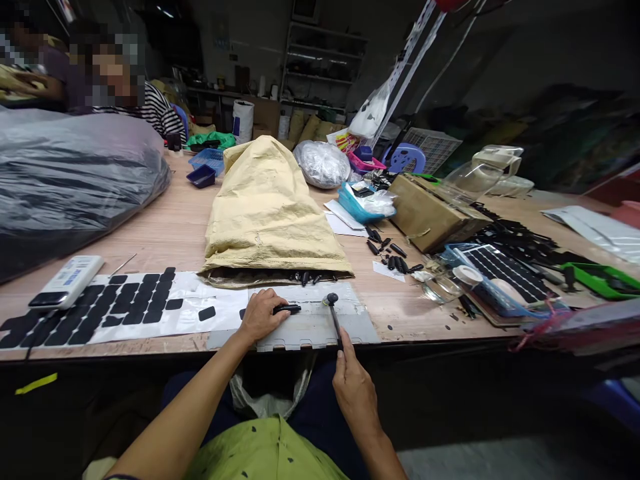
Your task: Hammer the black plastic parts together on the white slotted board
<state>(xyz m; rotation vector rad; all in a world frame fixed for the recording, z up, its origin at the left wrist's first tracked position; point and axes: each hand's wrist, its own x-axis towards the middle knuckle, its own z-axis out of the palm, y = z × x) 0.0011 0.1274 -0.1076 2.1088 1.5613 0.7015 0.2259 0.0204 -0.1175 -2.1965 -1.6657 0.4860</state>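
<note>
My left hand (260, 315) rests on a grey work plate (310, 327) at the table's front edge, fingers closed on a small black plastic piece (286, 309). My right hand (355, 390) is below the table edge and grips the handle of a small hammer (333, 313), whose black head rests on the plate just right of the piece. Behind the plate lies a tan paper sack (267, 213) with several black pieces spilling from its open mouth.
A white sheet with black adhesive pads (125, 307) and a white remote-like device (67, 280) lie at left. A large black plastic bag (70, 180) fills the far left. A cardboard box (430, 213), solar panel (500, 267) and loose black parts sit right. Other people sit far left.
</note>
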